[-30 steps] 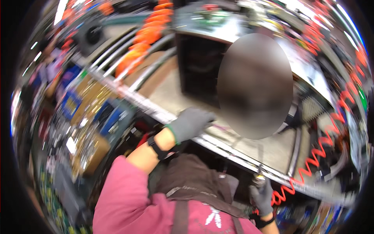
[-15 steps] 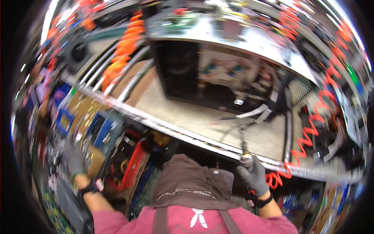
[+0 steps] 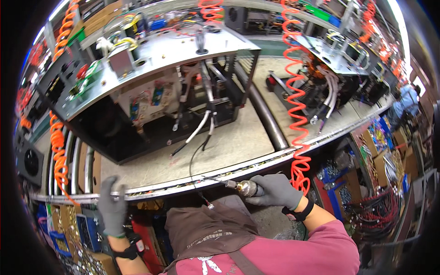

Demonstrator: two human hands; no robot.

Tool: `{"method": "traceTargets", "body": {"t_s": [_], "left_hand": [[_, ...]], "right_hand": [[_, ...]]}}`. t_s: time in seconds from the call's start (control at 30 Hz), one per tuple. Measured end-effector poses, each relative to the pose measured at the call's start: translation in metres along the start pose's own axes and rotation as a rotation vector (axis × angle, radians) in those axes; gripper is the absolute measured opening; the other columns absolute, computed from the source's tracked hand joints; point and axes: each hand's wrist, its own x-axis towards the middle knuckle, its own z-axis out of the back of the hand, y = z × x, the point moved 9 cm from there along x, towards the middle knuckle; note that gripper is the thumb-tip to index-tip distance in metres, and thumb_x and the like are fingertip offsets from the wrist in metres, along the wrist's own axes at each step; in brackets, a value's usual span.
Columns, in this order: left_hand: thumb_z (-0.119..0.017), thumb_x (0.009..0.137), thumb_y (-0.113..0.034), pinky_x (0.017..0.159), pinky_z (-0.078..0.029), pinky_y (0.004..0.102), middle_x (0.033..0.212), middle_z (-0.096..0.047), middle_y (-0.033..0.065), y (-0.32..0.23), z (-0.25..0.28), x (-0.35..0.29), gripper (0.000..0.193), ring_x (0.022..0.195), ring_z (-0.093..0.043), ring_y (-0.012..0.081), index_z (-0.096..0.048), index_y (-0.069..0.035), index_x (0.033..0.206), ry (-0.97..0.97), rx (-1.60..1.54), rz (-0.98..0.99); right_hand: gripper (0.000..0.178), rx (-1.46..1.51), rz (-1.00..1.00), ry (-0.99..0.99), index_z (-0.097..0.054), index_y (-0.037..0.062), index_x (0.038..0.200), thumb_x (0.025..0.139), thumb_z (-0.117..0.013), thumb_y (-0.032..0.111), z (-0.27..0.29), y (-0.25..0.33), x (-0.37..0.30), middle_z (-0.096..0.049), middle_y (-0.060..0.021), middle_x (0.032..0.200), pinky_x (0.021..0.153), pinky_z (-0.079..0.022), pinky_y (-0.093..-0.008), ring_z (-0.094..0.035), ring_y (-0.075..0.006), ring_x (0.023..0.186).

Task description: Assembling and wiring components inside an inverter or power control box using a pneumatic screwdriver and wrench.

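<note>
My right hand (image 3: pixel 277 191), in a grey glove, is closed around an air screwdriver (image 3: pixel 248 188) whose tip points left, just in front of the bench's near rail. My left hand (image 3: pixel 113 206), gloved alike, is raised by the rail at the left with its fingers stretched up and apart; nothing shows in it. Beyond both hands a black metal cabinet (image 3: pixel 110 146) lies open toward me, with circuit boards (image 3: pixel 157 95) inside. White-sleeved cables (image 3: pixel 197 133) hang out of it onto the board, and a thin black wire (image 3: pixel 191 167) runs over the rail to a small white connector (image 3: pixel 211 206).
Orange coiled hoses (image 3: pixel 295 91) hang on both sides of the cabinet. A second open unit (image 3: pixel 330 78) stands at the right, past a steel roller (image 3: pixel 261 107). Parts bins (image 3: pixel 339 195) and wire bundles (image 3: pixel 376 211) sit below the bench. Another person (image 3: pixel 405 103) is far right.
My view has swung to the right. The left hand has come up from the parts bins at the left to the rail. My right hand still grips the screwdriver, now pointing left.
</note>
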Motion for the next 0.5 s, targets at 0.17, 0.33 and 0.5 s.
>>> {"method": "traceTargets", "body": {"t_s": [0.17, 0.33, 0.5], "left_hand": [[-0.064, 0.079, -0.026, 0.077, -0.049, 0.0387, 0.1, -0.062, 0.0155, -0.092, -0.144, 0.003, 0.027, 0.089, -0.061, 0.0324, -0.064, -0.008, 0.099, 0.521, -0.188, -0.229], [-0.063, 0.077, -0.018, 0.076, -0.05, 0.038, 0.105, -0.06, 0.014, -0.134, -0.196, 0.001, 0.023, 0.086, -0.061, 0.0319, -0.065, -0.012, 0.099, 0.519, -0.243, -0.317], [-0.056, 0.069, -0.008, 0.076, -0.049, 0.0419, 0.098, -0.062, 0.0132, -0.112, -0.202, 0.015, 0.035, 0.083, -0.06, 0.0334, -0.063, -0.013, 0.102, 0.431, 0.035, -0.295]], "right_hand": [[0.041, -0.202, 0.039, 0.019, -0.062, 0.0168, 0.095, 0.063, -0.074, 0.041, 0.02, -0.017, -0.017, -0.062, -0.0049, 0.073, 0.065, -0.047, -0.038, -0.061, -0.0252, 0.072], [0.045, -0.329, -0.097, -0.187, -0.06, 0.0169, 0.099, 0.059, -0.077, 0.03, 0.065, -0.075, -0.033, -0.062, -0.0049, 0.077, 0.072, -0.045, -0.0377, -0.06, -0.0261, 0.076], [0.039, -0.422, -0.353, -0.241, -0.059, 0.0166, 0.094, 0.06, -0.074, 0.028, 0.094, -0.156, -0.028, -0.062, -0.0082, 0.076, 0.07, -0.046, -0.0404, -0.061, -0.0289, 0.078]]}}
